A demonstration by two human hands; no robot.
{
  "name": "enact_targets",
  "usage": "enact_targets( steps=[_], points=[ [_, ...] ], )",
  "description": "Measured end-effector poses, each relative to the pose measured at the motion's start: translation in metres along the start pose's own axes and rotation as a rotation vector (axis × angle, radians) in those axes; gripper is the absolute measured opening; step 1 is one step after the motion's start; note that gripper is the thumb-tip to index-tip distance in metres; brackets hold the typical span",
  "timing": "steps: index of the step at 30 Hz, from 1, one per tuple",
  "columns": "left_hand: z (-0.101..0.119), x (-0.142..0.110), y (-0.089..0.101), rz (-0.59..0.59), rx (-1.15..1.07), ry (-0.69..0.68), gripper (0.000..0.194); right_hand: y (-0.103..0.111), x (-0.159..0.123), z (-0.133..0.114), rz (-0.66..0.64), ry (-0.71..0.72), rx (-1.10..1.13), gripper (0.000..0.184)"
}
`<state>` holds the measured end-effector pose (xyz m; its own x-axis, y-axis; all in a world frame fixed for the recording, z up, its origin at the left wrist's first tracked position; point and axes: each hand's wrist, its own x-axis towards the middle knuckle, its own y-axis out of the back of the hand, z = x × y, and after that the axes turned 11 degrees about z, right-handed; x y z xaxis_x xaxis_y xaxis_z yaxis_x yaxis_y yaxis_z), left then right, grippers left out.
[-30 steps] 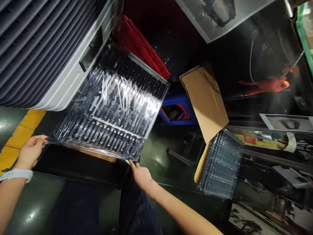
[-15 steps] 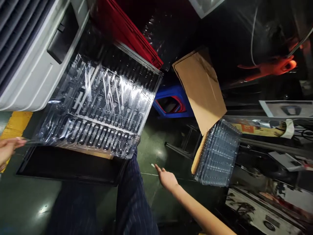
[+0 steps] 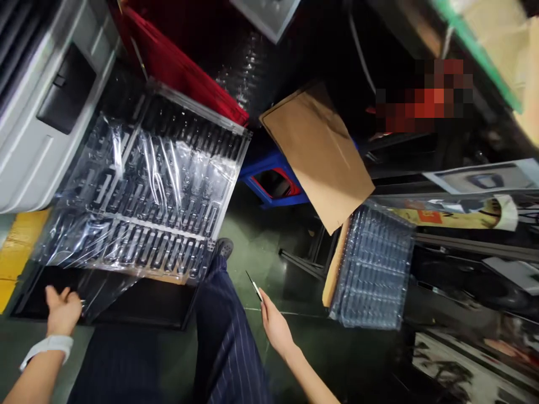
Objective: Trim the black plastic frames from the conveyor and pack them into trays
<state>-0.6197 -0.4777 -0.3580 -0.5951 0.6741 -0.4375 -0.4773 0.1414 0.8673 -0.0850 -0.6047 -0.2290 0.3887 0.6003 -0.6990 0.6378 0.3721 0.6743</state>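
Observation:
Low at the left, my left hand (image 3: pixel 63 311), with a pale band at the wrist, is closed on a loose corner of clear plastic film (image 3: pixel 105 292). That film stretches up to a stack of clear moulded trays (image 3: pixel 160 213), whose top tray has rows of narrow slots. My right hand (image 3: pixel 278 331) is closed round a slim pointed tool (image 3: pixel 255 289) with a light handle and a thin dark tip; its exact kind cannot be made out. The tool is held over the floor, apart from the trays.
Below the trays lies a black flat base (image 3: pixel 155 306). A cardboard sheet (image 3: pixel 324 163) leans by wrapped bluish trays (image 3: pixel 373 269). A blue stool (image 3: pixel 269 174), a red crate (image 3: pixel 189 70) and a grey-white machine housing (image 3: pixel 25 151) stand around. My leg (image 3: pixel 227 331) is beside the stack.
My left hand has moved right and inward from the far left edge, drawing the film toward me. My right hand has shifted slightly left and down, with the tool now showing more clearly.

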Motion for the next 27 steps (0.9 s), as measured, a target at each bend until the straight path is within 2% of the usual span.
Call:
enact_targets(
  steps=[3,6,10,14,17,19,21,24,26,27],
  points=[
    [0.009,-0.058,0.016,0.001,-0.001,0.145,0.097,0.033,0.018,0.023,0.024,-0.016,0.087,0.047],
    [0.033,-0.129,0.011,-0.129,-0.063,0.179,0.084,0.067,0.034,0.036,0.077,-0.05,0.209,0.043],
    [0.093,-0.222,-0.026,-0.413,-0.18,0.106,0.053,0.094,0.044,0.025,0.051,-0.084,0.533,0.054],
    [0.168,-0.29,-0.068,-0.656,-0.299,-0.04,0.05,0.103,0.044,-0.002,0.011,-0.144,0.855,0.062],
    [0.21,-0.313,-0.087,-0.741,-0.352,-0.14,0.052,0.112,0.038,-0.012,0.03,-0.162,0.977,0.063],
    [0.226,-0.318,-0.088,-0.738,-0.382,-0.176,0.053,0.118,0.031,-0.012,0.063,-0.159,1.032,0.063],
    [0.231,-0.322,-0.079,-0.694,-0.409,-0.181,0.055,0.12,0.022,-0.011,0.109,-0.147,1.076,0.063],
    [0.229,-0.33,-0.053,-0.592,-0.442,-0.151,0.059,0.119,0.018,-0.018,0.119,-0.116,1.084,0.062],
    [0.24,-0.331,-0.039,-0.549,-0.461,-0.14,0.063,0.123,0.031,-0.033,0.096,-0.058,1.052,0.058],
    [0.255,-0.326,-0.036,-0.524,-0.467,-0.152,0.064,0.129,0.044,-0.042,0.098,-0.012,1.028,0.055]
  ],
)
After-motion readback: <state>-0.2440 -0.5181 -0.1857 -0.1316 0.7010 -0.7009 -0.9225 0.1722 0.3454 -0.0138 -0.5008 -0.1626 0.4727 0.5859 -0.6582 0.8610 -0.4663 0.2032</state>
